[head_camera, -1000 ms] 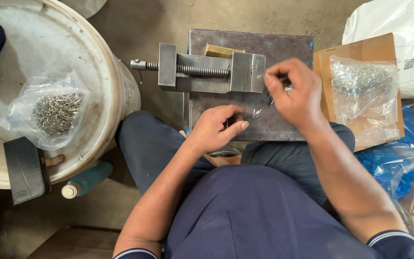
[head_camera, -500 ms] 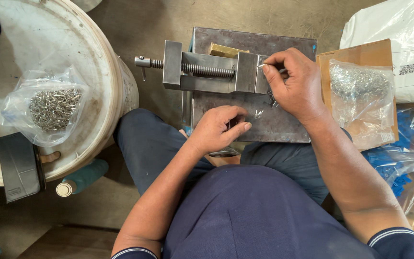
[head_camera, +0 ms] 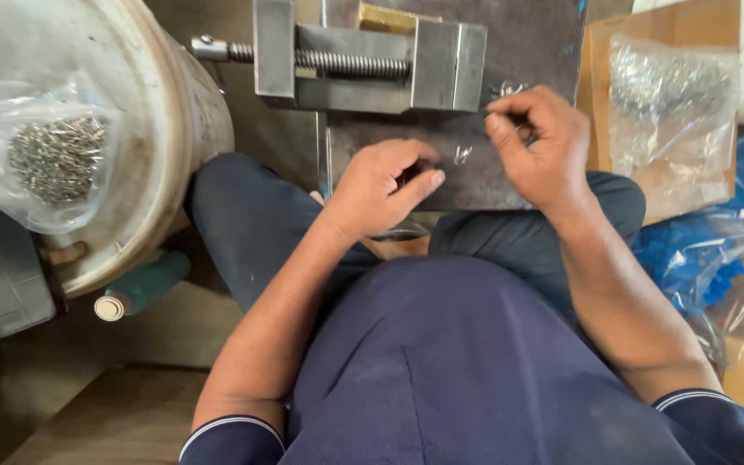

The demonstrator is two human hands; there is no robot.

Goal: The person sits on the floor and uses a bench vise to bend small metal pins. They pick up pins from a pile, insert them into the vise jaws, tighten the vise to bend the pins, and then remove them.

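While we sit over the steel plate (head_camera: 527,52), the scene reads so:
small metal part (head_camera: 463,155): loose on the plate, between our hands
left hand (head_camera: 382,188): curled, grasping nothing we can see; nearer
right hand (head_camera: 537,148): pinching something small, hidden, by the vise (head_camera: 372,60)

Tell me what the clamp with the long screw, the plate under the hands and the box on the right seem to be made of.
The clamp looks like bare steel: grey, dull sheen, square machined faces and a threaded rod. The plate seems dark steel, flat, scuffed and matt. The box looks like brown cardboard, plain and unglossy, with a thin cut edge. The clear bag in it appears to be thin plastic, glossy and wrinkled.
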